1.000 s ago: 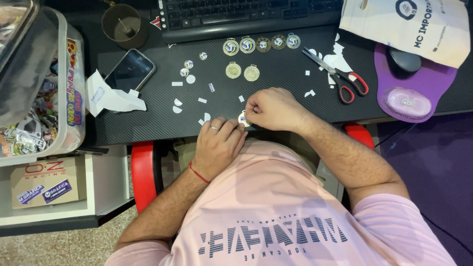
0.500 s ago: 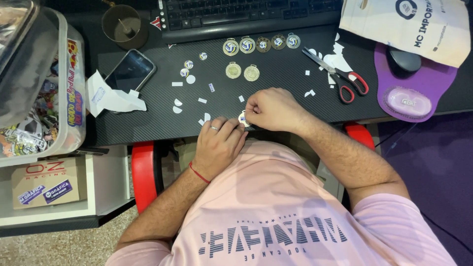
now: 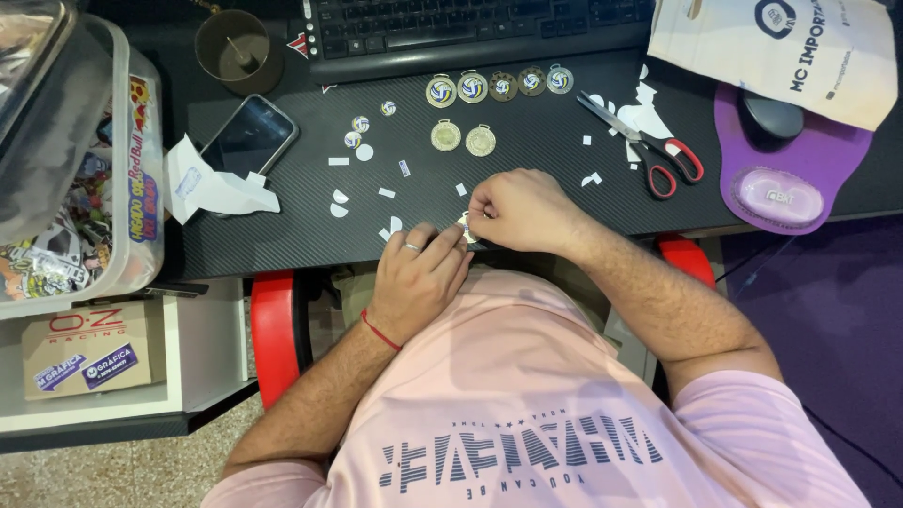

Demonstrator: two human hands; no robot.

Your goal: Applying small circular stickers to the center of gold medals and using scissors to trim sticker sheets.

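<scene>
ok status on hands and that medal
Both hands together at desk edge. Fingers pinch one small medal, mostly hidden. Paper scraps alongside, nothing blocking.

The small pale round piece (image 3: 467, 224) pinched between the left hand (image 3: 419, 275) and the right hand (image 3: 522, 211) is mostly hidden by the fingers, so its face and exact kind cannot be told. Above the right hand, the black computer keyboard (image 3: 470, 28) is cut off by the top edge, and to its left the clear plastic storage box of stickers (image 3: 85, 179) runs out of the left edge. The round pictures on the row of five gold medals (image 3: 499, 85) just below the keyboard are too small to make out in detail.
</scene>
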